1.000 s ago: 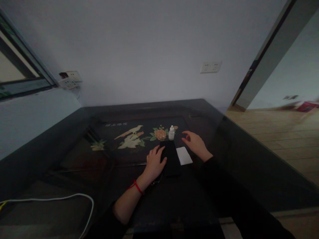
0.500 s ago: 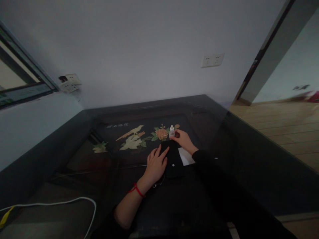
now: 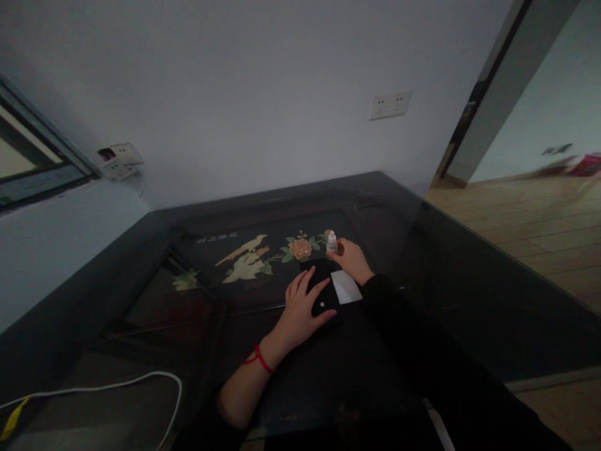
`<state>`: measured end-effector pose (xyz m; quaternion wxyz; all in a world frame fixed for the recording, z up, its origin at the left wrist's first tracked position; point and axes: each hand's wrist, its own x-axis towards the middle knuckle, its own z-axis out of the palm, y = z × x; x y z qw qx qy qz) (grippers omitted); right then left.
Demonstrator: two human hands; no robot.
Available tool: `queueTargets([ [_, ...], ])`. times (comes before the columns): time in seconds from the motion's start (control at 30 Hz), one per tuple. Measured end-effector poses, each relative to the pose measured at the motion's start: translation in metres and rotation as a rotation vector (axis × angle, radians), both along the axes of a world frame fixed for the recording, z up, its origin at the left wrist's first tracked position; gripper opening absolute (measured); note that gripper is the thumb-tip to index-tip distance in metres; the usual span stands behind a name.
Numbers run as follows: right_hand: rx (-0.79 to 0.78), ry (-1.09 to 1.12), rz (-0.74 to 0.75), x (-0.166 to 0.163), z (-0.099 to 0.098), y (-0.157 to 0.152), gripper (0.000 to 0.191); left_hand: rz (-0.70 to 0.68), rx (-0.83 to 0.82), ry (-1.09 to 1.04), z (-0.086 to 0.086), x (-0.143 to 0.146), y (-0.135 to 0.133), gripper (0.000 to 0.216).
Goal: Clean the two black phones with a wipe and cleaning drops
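A flat black case (image 3: 323, 293) with a small round silvery button lies on the dark table. My left hand (image 3: 303, 307) rests over it, fingers spread across its surface and thumb out towards its near right side. A red cord bracelet circles that wrist. Just beyond the case, my right hand (image 3: 350, 258) pinches a small clear bottle (image 3: 332, 243) with a white cap between thumb and fingers. The bottle is upright; I cannot tell whether its base touches the table. A white piece of paper (image 3: 346, 287) lies beside the case, under my right wrist.
The glossy dark table (image 3: 263, 203) has an inlaid bird and flower picture (image 3: 246, 266). A white cable (image 3: 154, 374) curves across the near left. Wall sockets (image 3: 390, 105) sit above the table's far edge. Wooden floor (image 3: 507, 232) shows on the right.
My right hand has moved the bottle slightly right. My left hand has shifted right over the case, with the thumb now spread away from the fingers. The camera view has shifted a little.
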<state>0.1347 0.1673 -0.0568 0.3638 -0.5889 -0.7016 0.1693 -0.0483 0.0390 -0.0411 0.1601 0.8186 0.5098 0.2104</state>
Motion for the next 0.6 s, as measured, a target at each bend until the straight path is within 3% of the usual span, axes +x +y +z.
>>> queueTargets([
  [0.23,-0.015,-0.011,0.027,0.011,-0.001,-0.021,0.017,-0.067,-0.123,-0.065,-0.001,0.001,-0.001,0.102],
  [0.6,-0.009,-0.013,0.05,0.014,-0.004,-0.027,0.02,-0.027,-0.108,-0.128,-0.008,0.0,0.002,0.102],
])
